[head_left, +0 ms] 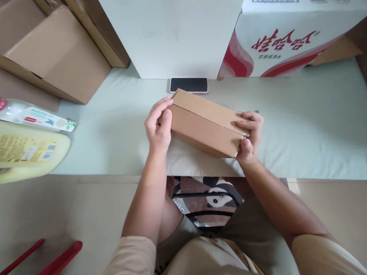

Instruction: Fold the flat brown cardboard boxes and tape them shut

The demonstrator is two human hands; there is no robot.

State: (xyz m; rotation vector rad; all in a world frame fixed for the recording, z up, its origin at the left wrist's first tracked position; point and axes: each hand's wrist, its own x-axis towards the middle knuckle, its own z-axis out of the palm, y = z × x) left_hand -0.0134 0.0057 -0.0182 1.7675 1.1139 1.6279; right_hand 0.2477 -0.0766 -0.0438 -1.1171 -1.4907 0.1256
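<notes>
A closed brown cardboard box (205, 122) is held between my two hands, tilted, above the front part of the pale green table. My left hand (159, 121) grips its left end, with the thumb on the near face and the fingers over the top edge. Around the right end wraps my right hand (250, 133), fingers on the upper face and thumb at the near corner. A seam runs along the box's long edge. Its underside and the far face are hidden.
A phone (188, 85) lies behind the box, before a white panel (177, 38). Back right stands a white and red carton (275, 46); at left are cardboard boxes (63, 53), a clear bottle (43, 117) and a yellow jug (34, 151). The table's front edge (100, 174) faces me.
</notes>
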